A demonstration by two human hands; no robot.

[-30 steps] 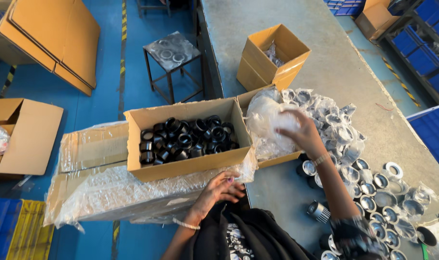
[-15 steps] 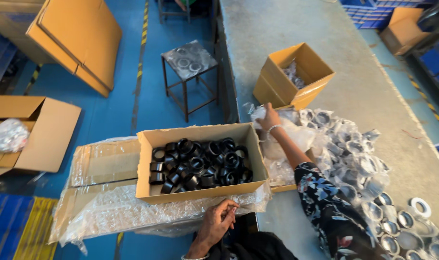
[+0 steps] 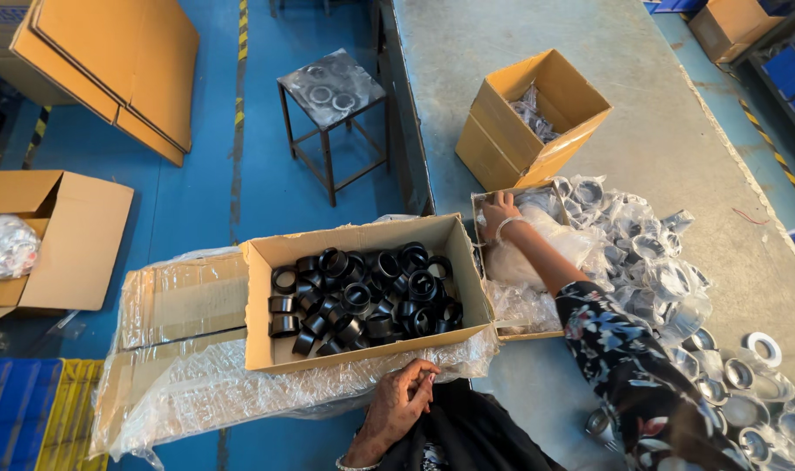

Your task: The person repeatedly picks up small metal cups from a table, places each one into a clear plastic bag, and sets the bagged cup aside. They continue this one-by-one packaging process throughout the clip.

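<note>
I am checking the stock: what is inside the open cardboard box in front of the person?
The cardboard box holds many black rings, piled loosely. The lower layers and the box bottom are covered by the top rings, so the depth cannot be seen.

A small metal stool (image 3: 332, 87) stands on the blue floor (image 3: 240, 183) just off the counter's (image 3: 520, 35) left edge. Flattened cardboard sheets (image 3: 109, 65) lie beyond it. An open carton (image 3: 533, 118) of bagged parts stands mid-counter, another carton (image 3: 48, 235) on the floor.
</note>
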